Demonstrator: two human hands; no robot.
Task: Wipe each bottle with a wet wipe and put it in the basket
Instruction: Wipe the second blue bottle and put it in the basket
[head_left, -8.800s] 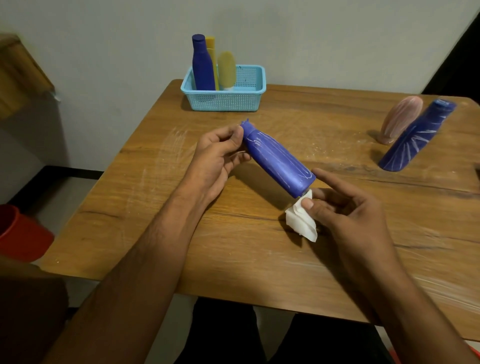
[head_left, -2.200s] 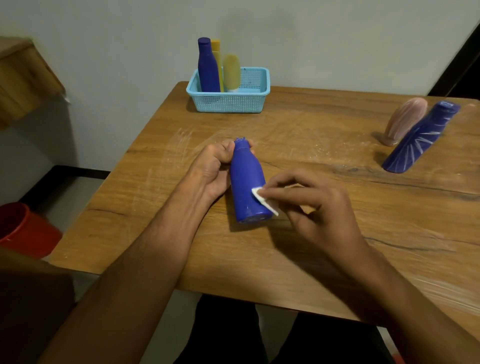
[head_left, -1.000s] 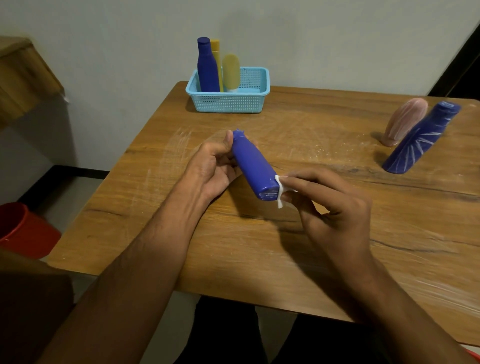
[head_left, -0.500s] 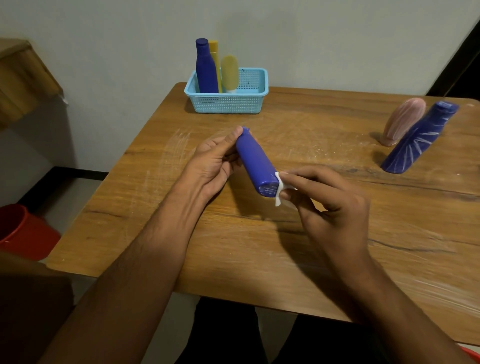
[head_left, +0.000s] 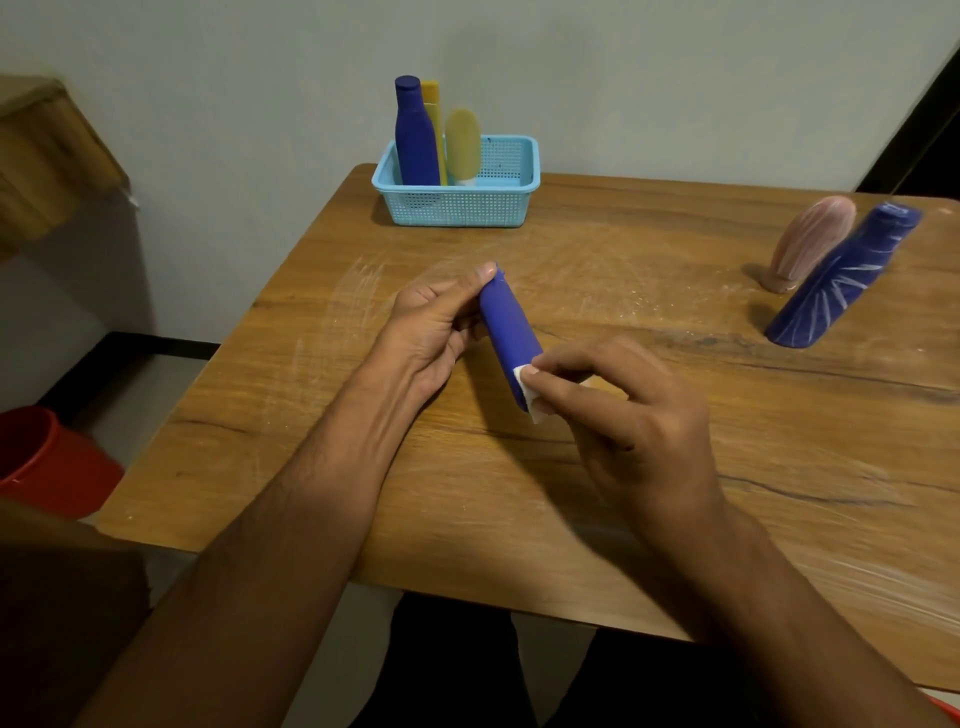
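The right hand (head_left: 631, 415) pinches a folded wet wipe (head_left: 525, 387) against the base end of the blue bottle (head_left: 506, 335), probably to clean that end; the left hand (head_left: 431, 332) closes its fingers round the cap end, holding it above the surface (head_left: 675, 467); beyond the bottle, the basket (head_left: 457, 205) holds three bottles, likely already wiped.

Blue, yellow and pink on brown wood

Plain dark blue plastic bottle (head_left: 506, 332); white wipe (head_left: 525, 387); light blue perforated basket (head_left: 457, 205); white-streaked blue bottle (head_left: 836, 283); streaked pink bottle (head_left: 808, 241).
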